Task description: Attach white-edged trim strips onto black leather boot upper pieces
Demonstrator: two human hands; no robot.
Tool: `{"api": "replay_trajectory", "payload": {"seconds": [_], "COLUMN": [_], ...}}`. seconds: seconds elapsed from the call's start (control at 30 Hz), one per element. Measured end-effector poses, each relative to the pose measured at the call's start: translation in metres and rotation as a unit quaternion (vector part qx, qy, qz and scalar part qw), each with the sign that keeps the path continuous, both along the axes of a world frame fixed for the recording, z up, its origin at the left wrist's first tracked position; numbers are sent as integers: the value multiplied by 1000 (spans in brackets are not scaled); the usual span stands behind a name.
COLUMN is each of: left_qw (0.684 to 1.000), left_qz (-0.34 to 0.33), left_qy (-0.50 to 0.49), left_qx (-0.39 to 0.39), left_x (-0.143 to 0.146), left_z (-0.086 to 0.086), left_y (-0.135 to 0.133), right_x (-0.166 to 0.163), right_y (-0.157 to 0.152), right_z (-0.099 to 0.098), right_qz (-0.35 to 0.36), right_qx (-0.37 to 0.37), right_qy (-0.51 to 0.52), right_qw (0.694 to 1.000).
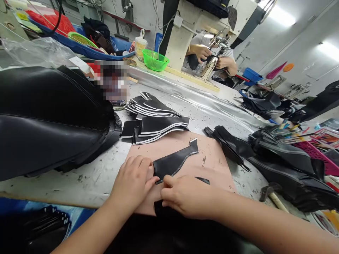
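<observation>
No legible text, printed papers point(327, 135) at right perhaps lettered, too blurred

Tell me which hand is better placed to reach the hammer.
Right, probably: the right hand is nearer the hammer, which lies on that side; the left hand would have to cross over.

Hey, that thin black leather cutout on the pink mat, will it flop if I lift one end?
Probably floppy: the thin black leather cutout lies flat on the pink mat. Likely light, being sheet-thin like the fanned stack of black pieces behind. Its glossy face may slide under the left hand.
</observation>
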State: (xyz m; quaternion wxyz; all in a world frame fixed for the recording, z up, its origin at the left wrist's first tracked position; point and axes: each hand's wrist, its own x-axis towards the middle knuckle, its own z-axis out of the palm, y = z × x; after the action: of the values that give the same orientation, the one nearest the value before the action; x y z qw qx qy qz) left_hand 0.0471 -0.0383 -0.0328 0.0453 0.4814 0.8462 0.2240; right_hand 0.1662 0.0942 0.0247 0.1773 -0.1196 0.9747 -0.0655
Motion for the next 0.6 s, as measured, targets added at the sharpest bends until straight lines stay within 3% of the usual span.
{"api": "replay_trajectory", "payload": {"seconds": [0.17, 0.33, 0.47, 0.6], "left_qw": [1000, 1000, 995, 971], "left_qz": [9, -8, -51, -109], "left_qy": [-9, -10, 63, 138], "left_qx": [-19, -28, 56, 161], "left_x": [-2, -11, -13, -1], "left_z": [3, 3, -6, -13], "left_y": [3, 6, -5, -28], "right_x": [-10, -23, -27, -27], "right_y": [15, 22, 22, 24], "right_z": [7, -2, -6, -4], "right_qz": [-24, -37, -57, -73], "right_qx": [-5, -30, -33, -44], "right_qy": [-18, -36, -66, -94], "right_qw": [1000, 998, 996, 992]}}
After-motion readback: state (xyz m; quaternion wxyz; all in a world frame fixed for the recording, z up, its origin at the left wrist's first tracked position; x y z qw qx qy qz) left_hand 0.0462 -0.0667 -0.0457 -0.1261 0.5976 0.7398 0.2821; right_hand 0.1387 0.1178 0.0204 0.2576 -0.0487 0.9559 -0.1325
